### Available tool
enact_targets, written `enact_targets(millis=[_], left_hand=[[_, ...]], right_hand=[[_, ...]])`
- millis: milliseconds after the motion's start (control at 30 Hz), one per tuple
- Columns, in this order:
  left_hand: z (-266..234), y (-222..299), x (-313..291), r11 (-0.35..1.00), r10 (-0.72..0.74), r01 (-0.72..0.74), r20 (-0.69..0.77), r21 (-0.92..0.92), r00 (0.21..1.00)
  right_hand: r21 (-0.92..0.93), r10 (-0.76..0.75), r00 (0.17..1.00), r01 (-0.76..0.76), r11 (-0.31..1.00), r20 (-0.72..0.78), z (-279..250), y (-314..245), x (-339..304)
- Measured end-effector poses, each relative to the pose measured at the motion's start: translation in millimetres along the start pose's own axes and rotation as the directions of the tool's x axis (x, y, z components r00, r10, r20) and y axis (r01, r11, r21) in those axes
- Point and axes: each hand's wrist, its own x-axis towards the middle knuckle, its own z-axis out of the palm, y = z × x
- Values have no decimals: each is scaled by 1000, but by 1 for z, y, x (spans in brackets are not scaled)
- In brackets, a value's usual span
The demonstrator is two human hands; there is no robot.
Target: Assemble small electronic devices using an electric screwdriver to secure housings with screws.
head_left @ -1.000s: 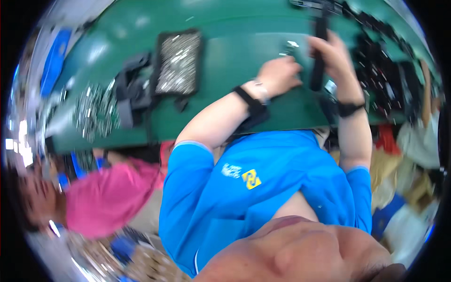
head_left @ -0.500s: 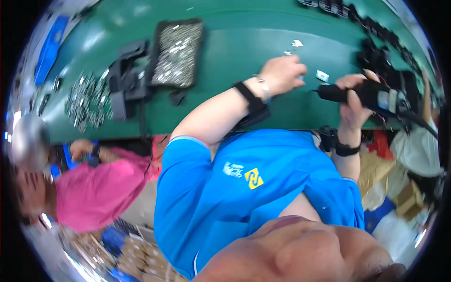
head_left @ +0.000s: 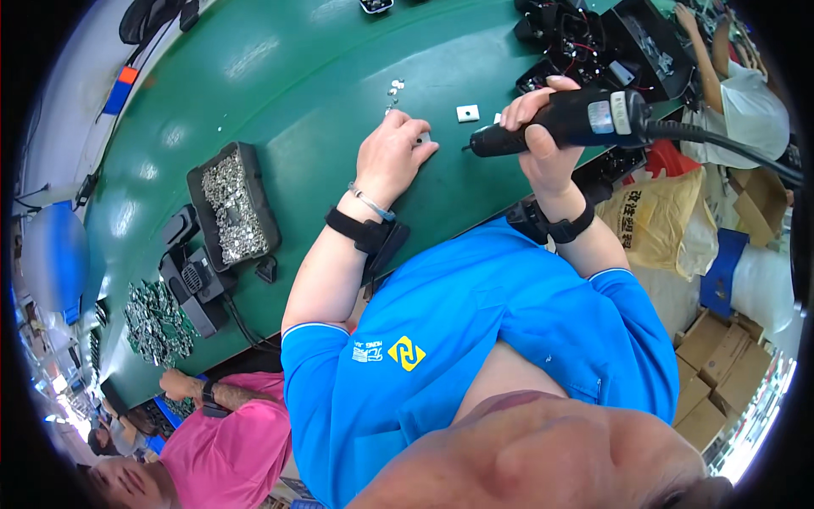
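Note:
In my right hand point(head_left: 547, 157) is a black corded electric screwdriver point(head_left: 585, 119), lying nearly level with its bit toward the left. The fingers of my left hand point(head_left: 388, 161) are closed on a small white block point(head_left: 424, 137) at the green table point(head_left: 331, 93). Another white block point(head_left: 467, 113) with a dark hole lies between the two hands, farther back. Part of a third pale piece shows beside my right fingertips. Just beyond my left hand are several tiny white and metal bits point(head_left: 396, 86).
A black tray point(head_left: 270, 199) of small metal parts stands to the left, beside a black device point(head_left: 197, 276) and a heap of green boards point(head_left: 157, 322). Black wired assemblies point(head_left: 560, 38) crowd the back right. A co-worker in pink point(head_left: 229, 441) sits at left.
The view has turned, shifting the table's contents. My left hand now shows a white block at its fingertips. The screwdriver stays in my right hand, with its tip nearer the left hand's level.

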Motion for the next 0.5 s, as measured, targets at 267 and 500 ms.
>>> enact_targets(millis=[267,500], left_hand=[[-4,-2,5,997,-38,34,54,62,998],[-25,-11,1,989,1,16,-109,150,994]], right_hand=[[-82,-80,997,79,993,-7,-1,0,-2],[-56,10,1000,-10,998,-4,0,-6,7]])
